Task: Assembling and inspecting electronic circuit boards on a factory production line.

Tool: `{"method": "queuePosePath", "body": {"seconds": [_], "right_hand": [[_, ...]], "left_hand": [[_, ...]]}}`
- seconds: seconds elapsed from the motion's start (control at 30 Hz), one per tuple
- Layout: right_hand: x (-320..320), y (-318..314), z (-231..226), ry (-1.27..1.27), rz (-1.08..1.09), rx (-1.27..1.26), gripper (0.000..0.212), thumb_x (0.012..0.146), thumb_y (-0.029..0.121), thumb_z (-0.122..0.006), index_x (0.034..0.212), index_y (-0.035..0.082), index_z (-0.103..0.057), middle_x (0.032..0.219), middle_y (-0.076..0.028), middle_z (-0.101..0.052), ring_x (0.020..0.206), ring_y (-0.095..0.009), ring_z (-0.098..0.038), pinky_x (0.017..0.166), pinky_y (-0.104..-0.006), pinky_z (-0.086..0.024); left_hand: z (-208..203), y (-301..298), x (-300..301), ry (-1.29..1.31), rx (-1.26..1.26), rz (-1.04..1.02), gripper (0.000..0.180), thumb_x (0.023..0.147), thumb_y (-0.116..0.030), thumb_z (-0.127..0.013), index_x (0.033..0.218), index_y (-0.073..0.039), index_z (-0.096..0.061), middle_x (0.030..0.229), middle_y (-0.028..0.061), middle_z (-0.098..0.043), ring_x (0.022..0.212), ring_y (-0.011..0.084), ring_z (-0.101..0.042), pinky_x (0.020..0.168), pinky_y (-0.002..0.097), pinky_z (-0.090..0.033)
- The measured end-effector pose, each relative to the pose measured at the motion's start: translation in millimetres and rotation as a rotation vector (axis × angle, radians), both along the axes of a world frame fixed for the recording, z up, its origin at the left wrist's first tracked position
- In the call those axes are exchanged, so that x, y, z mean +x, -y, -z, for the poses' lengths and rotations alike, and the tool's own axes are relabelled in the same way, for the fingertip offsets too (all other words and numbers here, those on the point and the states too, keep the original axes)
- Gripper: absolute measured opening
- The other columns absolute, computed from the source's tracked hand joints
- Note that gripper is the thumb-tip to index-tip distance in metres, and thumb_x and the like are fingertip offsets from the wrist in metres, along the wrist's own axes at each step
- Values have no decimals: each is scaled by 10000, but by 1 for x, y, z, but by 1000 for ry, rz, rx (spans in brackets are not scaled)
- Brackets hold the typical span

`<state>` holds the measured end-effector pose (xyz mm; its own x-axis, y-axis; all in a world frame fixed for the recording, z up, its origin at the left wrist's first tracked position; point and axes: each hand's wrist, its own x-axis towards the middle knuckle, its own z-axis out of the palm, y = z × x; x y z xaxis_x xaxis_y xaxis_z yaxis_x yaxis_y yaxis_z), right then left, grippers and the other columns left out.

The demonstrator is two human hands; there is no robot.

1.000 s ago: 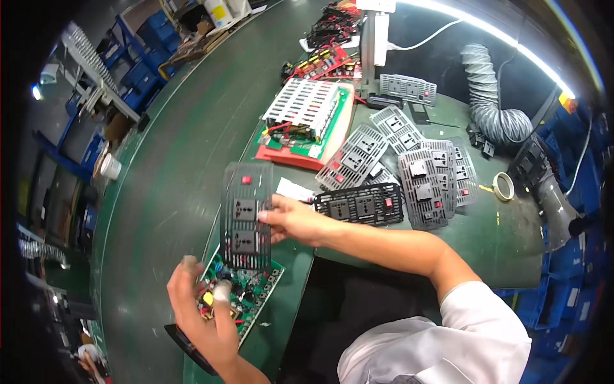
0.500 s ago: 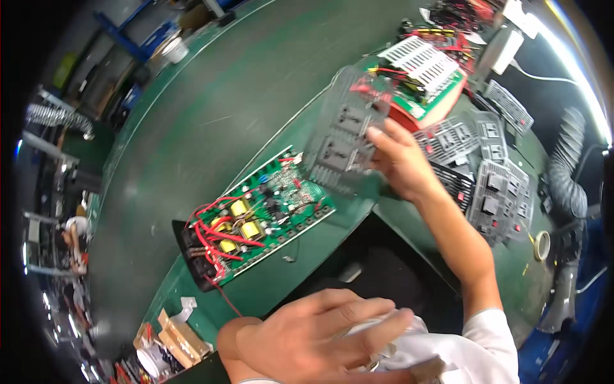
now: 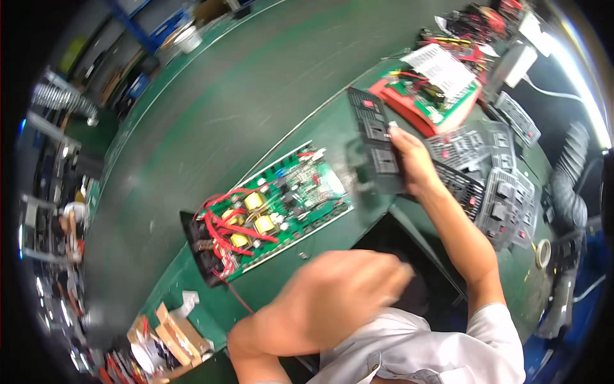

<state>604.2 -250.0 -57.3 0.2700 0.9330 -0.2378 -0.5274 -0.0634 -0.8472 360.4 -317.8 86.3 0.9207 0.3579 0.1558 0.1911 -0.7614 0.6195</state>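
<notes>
Head view: on a green table [image 3: 192,137] lies a circuit board [image 3: 272,214]; right of it, a dark socket panel [image 3: 378,144] points away, long axis leaning left. The right hand [image 3: 414,157] grips its right edge; whether the blurred left hand [image 3: 342,297] is closed cannot be told.

Beyond the right edge of the broad green workbench [image 3: 224,96], a long white tube lamp [image 3: 584,80] glares hard; blue metal shelving [image 3: 131,25] past the left edge sits dim. The bare left hand [image 3: 339,297] looks badly smeared, the black slotted socket panel [image 3: 377,143] slightly blurred; straight lines bow toward blackened corners.
</notes>
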Motion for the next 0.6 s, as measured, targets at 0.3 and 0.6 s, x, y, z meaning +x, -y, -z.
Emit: {"method": "queuePosePath", "body": {"seconds": [0.3,0.6], "right_hand": [[3,9,-1,98,23,-71,281,978,338,-549,1017,71,-628,727,6,-620,575,-92,-576,508,-228,-453],[-11,23,15,-60,-56,-69,338,998,284,-528,1170,5,-608,974,-78,-698,781,-141,-686,702,-293,-576]], "left_hand": [[-32,41,52,105,579,231,258,744,-201,-596,857,-3,-719,911,135,-638,756,212,-560,597,307,-393],[-26,71,89,498,139,343,156,695,-177,-627,754,-51,-696,743,55,-605,719,185,-571,622,305,-406]]}}
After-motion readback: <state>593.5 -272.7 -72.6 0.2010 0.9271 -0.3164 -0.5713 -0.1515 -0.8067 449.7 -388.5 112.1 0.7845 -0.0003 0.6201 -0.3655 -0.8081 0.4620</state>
